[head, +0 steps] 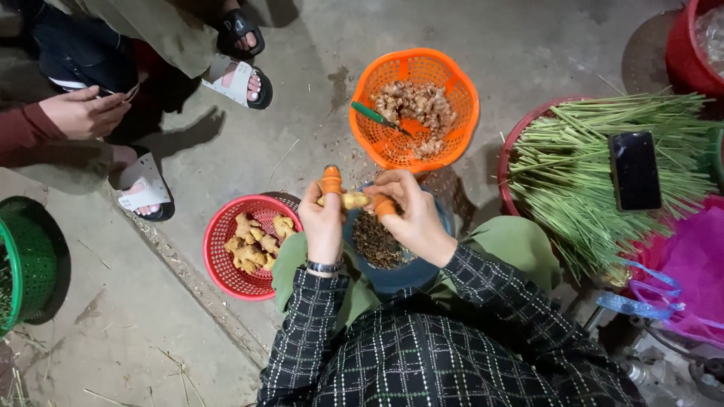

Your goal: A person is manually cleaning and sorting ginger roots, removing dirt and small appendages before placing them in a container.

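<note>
Bare grey concrete is serving as the work floor, stained and littered with bits of straw and peel. The person is sitting low over it in a dark checked top and green trousers, both hands meeting above a blue bowl that is holding dark peelings between the knees. The left hand is closing its fingers around a piece of ginger root, its thumb wearing an orange finger cover that is pointing upward. The right hand is gripping the other end of the same root, an orange cover on one fingertip pressing against it; whether it is also holding a blade, I cannot tell. A wristwatch is showing on the left wrist.

Just left of the knees, a red basket is holding pale knobs of ginger. Ahead of the hands, an orange basket is carrying more ginger pieces with a green-handled knife lying across them. To the right, a red tub is overflowing with green stalks, and a dark phone is resting on top of them. A green basket is sitting at the far left. Another person's hand and sandalled feet are showing at the upper left.
</note>
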